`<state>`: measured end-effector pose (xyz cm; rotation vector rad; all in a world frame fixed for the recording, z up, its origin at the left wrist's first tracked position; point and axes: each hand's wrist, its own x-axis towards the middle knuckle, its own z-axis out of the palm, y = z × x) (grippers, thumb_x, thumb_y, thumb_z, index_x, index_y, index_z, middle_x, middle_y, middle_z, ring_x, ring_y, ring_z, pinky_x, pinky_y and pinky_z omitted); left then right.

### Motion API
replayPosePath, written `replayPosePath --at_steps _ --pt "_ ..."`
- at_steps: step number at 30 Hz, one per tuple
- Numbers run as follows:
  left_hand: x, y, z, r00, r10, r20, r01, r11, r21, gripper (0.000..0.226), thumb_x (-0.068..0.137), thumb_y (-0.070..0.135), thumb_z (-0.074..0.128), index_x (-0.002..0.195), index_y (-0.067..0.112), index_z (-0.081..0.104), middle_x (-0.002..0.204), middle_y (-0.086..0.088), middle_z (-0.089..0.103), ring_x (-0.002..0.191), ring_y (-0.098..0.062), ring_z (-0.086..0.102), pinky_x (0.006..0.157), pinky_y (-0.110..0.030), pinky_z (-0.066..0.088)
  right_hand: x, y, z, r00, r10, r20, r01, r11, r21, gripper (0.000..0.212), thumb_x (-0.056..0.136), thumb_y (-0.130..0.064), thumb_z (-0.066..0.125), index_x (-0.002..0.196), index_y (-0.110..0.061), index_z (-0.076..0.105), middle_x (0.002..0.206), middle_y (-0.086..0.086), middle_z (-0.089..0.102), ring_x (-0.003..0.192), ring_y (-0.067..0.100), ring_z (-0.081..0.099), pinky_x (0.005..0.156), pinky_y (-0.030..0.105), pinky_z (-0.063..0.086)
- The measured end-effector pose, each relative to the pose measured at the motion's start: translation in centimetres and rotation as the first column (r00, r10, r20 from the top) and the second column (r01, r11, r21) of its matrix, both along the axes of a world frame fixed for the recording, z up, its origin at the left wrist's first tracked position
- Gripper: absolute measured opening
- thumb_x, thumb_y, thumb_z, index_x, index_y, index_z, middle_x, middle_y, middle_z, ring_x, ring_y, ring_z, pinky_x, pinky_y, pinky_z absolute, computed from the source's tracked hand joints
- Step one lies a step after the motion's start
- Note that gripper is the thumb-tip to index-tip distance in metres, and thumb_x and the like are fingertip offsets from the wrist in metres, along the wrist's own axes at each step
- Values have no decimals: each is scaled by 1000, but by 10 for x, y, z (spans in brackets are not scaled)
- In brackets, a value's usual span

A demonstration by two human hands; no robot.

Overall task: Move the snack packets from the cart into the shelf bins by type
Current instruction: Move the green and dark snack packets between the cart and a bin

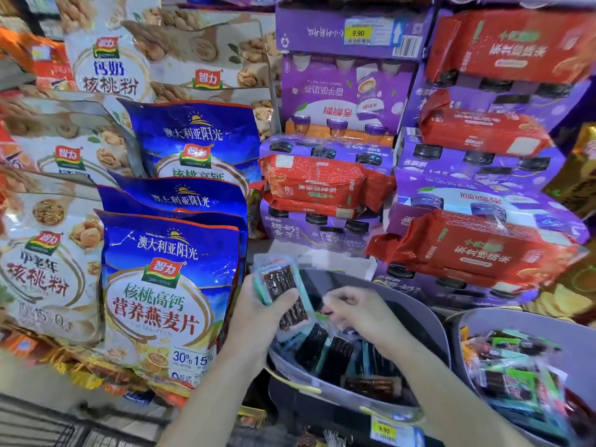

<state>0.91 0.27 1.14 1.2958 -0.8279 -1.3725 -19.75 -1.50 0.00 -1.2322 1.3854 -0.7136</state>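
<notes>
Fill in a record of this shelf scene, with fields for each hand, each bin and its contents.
middle bin: grey, holds dark loose packets
right bin: grey, holds green-labelled packets
left hand: grips a stack of teal-edged packets
right hand: over the middle bin, fingers curled; hold unclear
price tag: yellow, 9.90, below the middle bin

Clear, glossy plastic film wraps the snack packets (283, 287) over a smooth, matt grey plastic bin (422, 314). Alongside, blue pouches (167, 285) shine like laminated foil, red packs (467, 253) crinkle in shiny plastic (creased throughout), and purple cartons (348, 33) show printed cardboard.
</notes>
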Motion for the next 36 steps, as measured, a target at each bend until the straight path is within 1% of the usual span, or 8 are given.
replayPosePath --at_steps 2,4,7,10,18,24,31,36 --pt "7 -3 -4 998 33 -52 -32 999 23 47 66 28 91 106 37 69 111 -9 79 102 -31 78 84 -54 64 -16 -9 -17 918 158 -364 -169 986 3 12 93 -23 73 104 -20 76 94 -3 76 82 11 68 82 30 55" --pt "12 -5 -7 995 52 -82 -49 998 39 47 69 22 89 111 30 67 113 -12 78 105 -35 77 89 -64 61 -20 -12 -35 693 375 -615 -379 916 132 29 94 -24 70 122 -15 69 115 3 72 105 21 67 92 30 51" --pt "13 -4 -10 992 51 -113 -46 998 50 46 72 20 88 112 27 67 116 -15 77 106 -38 76 93 -68 57 -13 -11 -51 450 531 -718 -471 824 315 56 95 -32 70 144 -15 50 135 12 60 125 32 56 102 38 49" --pt "13 -3 -10 994 34 -107 -30 999 46 48 72 22 88 115 27 66 116 -13 77 109 -37 76 95 -67 57 -4 -14 -55 392 520 -759 -480 819 313 52 95 -32 71 140 -15 51 136 13 58 127 33 53 103 37 47" --pt "13 -3 -10 996 19 -83 -18 1000 16 43 73 23 88 108 39 68 113 -5 79 106 -30 77 94 -60 60 -13 -16 -57 616 484 -622 -441 866 237 40 91 -25 78 127 -16 63 124 1 65 114 23 63 100 36 51" --pt "16 -5 -7 996 2 -85 0 1000 24 52 60 35 93 105 40 69 113 -7 79 105 -32 78 93 -61 60 -31 -8 -11 916 312 -253 -319 948 15 20 92 -11 74 104 -26 75 101 -9 74 93 11 73 87 43 61" --pt "13 -2 1 993 -92 -69 95 994 49 40 95 8 75 111 44 68 116 -3 78 106 -28 78 82 -55 64 -35 9 59 947 313 75 -307 949 -75 29 96 -10 69 115 -32 72 116 -1 76 111 17 71 96 31 57" --pt "5 5 19 975 -192 -113 203 974 101 66 83 49 87 136 67 51 140 28 58 131 -2 56 100 -34 50 -13 6 67 984 165 67 -152 973 -171 29 90 -9 79 107 -31 75 113 -15 77 105 4 72 87 21 56"
